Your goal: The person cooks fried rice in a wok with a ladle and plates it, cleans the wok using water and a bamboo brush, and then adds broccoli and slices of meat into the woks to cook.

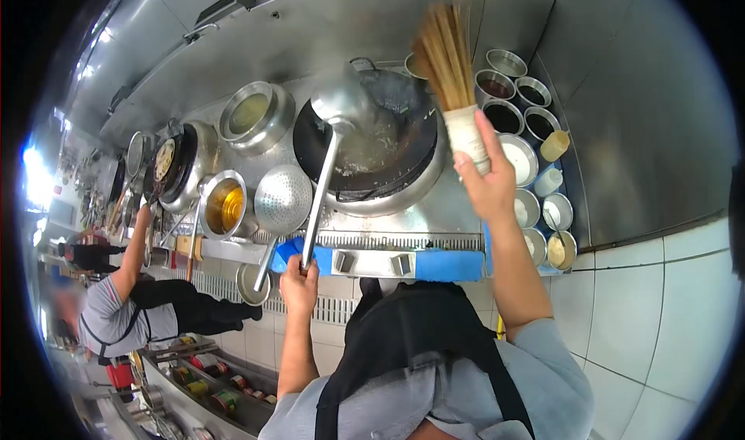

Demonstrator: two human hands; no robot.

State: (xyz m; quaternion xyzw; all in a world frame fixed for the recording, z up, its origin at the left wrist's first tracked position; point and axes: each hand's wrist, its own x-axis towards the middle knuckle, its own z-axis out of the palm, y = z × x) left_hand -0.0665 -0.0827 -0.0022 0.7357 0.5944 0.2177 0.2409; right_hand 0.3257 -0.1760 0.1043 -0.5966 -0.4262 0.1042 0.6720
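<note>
My left hand [299, 289] is closed around the end of a long-handled metal ladle [320, 195]. The ladle's bowl, blurred, hangs over the far left part of a black wok [423, 157]. Cloudy liquid and small food bits lie in the bottom of the wok. In my right hand [493, 182] is a bamboo wok brush [452, 71], gripped by its pale wrapped handle. Its bristles point up and away, to the right of the wok and apart from it.
Round containers of sauces and seasonings [516, 157] line the right side. A perforated skimmer [282, 199], a pot of yellow oil [225, 206] and a metal pot [248, 114] stand to the left. A co-worker [140, 308] works at another wok further left.
</note>
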